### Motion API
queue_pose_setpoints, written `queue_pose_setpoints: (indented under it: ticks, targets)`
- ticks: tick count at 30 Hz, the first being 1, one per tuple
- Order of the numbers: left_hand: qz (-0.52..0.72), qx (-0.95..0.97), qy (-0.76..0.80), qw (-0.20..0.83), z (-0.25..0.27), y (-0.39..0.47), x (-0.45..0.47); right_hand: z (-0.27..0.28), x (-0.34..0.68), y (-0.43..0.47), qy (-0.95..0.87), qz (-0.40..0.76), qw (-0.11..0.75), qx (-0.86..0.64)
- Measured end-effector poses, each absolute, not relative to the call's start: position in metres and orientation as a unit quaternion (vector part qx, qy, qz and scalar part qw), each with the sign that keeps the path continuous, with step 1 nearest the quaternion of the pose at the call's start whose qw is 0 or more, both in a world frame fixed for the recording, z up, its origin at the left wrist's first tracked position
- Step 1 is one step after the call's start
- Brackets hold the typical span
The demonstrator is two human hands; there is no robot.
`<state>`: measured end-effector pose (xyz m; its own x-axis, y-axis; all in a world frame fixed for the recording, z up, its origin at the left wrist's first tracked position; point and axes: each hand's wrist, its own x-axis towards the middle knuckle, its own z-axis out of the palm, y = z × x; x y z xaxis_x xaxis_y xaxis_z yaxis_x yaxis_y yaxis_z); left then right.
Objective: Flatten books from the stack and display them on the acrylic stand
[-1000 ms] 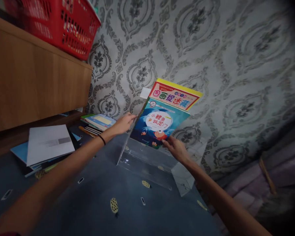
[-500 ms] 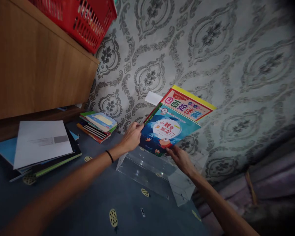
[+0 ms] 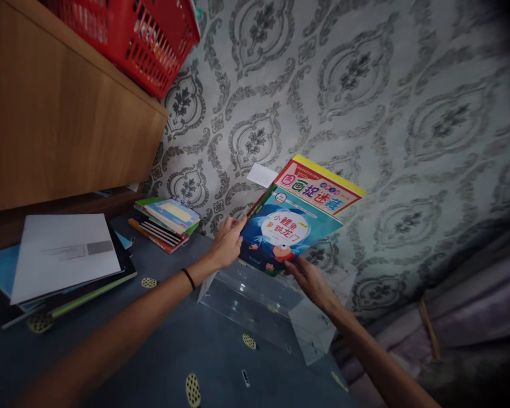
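A stack of picture books, with a blue fish-covered book [image 3: 287, 226] in front and a red and yellow book [image 3: 318, 190] behind it, is tilted back between my hands. My left hand [image 3: 228, 241] is closed on the left edge of the stack. At the bottom right, the fingers of my right hand [image 3: 308, 277] grip the lower edge, its thumb near the cover. Just beneath and behind the books stands a clear plastic rack [image 3: 246, 297] on the dark blue cloth. Whether the books rest on the rack, I cannot tell.
Left of the rack lies a small pile of books [image 3: 168, 218]. Nearer on that side is a larger pile topped by a white book [image 3: 68, 252]. A red basket [image 3: 153, 51] sits on the wooden cabinet [image 3: 68, 130]. Patterned wallpaper [image 3: 357, 113] rises behind; a purple curtain [image 3: 471, 306] hangs at right.
The view has shifted slightly, so the scene sits a little lower and further left. Both hands keep their hold on the books, which stay above the rack.
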<state>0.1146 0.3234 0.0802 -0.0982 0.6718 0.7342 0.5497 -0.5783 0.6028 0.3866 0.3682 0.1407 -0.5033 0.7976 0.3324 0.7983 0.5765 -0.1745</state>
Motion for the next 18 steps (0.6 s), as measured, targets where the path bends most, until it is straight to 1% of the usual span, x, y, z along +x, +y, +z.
queue_pose_setpoints:
  ticks: [12,18]
  targets:
    - [0.585,0.664,0.463,0.056,0.0854,0.3190,0.1143,0.1409,0.3828,0.3682,-0.865,-0.014,0.187,-0.465]
    - [0.585,0.663,0.463,0.049,0.0855,0.3199,0.1127,0.1395,0.3819,0.3695,-0.866,-0.042,0.187,-0.462]
